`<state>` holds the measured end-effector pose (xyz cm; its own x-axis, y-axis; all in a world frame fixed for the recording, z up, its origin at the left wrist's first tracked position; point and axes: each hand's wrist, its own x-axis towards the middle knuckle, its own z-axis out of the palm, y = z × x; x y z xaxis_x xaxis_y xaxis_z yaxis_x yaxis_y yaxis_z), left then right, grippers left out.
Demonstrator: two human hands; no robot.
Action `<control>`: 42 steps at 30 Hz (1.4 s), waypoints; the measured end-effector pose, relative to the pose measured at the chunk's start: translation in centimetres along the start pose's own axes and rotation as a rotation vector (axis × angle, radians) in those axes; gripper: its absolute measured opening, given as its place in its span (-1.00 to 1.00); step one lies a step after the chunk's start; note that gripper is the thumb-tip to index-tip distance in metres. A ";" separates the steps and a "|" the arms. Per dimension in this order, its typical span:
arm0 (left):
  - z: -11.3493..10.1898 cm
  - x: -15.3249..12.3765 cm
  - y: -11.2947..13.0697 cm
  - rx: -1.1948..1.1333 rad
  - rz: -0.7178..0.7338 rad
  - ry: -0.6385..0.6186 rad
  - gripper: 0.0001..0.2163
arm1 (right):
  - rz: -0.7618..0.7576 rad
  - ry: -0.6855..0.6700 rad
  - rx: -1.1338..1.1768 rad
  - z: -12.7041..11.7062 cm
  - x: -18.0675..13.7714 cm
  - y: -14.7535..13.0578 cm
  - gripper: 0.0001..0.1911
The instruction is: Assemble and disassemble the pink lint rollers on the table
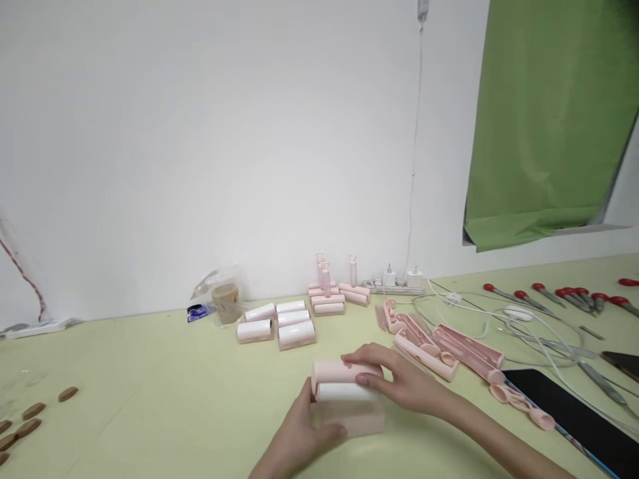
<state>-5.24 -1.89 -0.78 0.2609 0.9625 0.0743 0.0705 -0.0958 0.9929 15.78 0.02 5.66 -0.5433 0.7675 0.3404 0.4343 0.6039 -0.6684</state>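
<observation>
In front of me at the table's near edge is a pink lint roller (344, 392) with a white roll and a pale see-through lower part. My left hand (312, 429) wraps its left end, thumb along the bottom. From the right, my right hand (394, 379) grips the pink top, fingers over it and thumb near the white roll. Beyond my hands lie several white rolls in pale clear covers (297, 334). Behind those, pink-and-white rollers (329, 306) are stacked near the wall, with small upright pink pieces (326, 279) among them.
Loose pink roller parts (424, 356) and pink handle pieces (522, 404) lie right of my hands, beside a black phone (574, 419). White cables (529, 326) and red-ended tools (579, 298) spread farther right. A tape roll in plastic (226, 303) stands back left; brown oval pieces (34, 410) lie far left.
</observation>
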 end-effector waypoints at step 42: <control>0.8 -0.4 -2.4 0.066 0.029 -0.118 -0.33 | -0.001 -0.097 -0.018 2.0 -2.4 0.4 -0.72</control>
<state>-4.70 -2.23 -3.29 0.3745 0.9231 0.0875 0.1240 -0.1434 0.9819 15.85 -2.04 3.26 -0.6106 0.7427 0.2748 0.4460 0.6093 -0.6556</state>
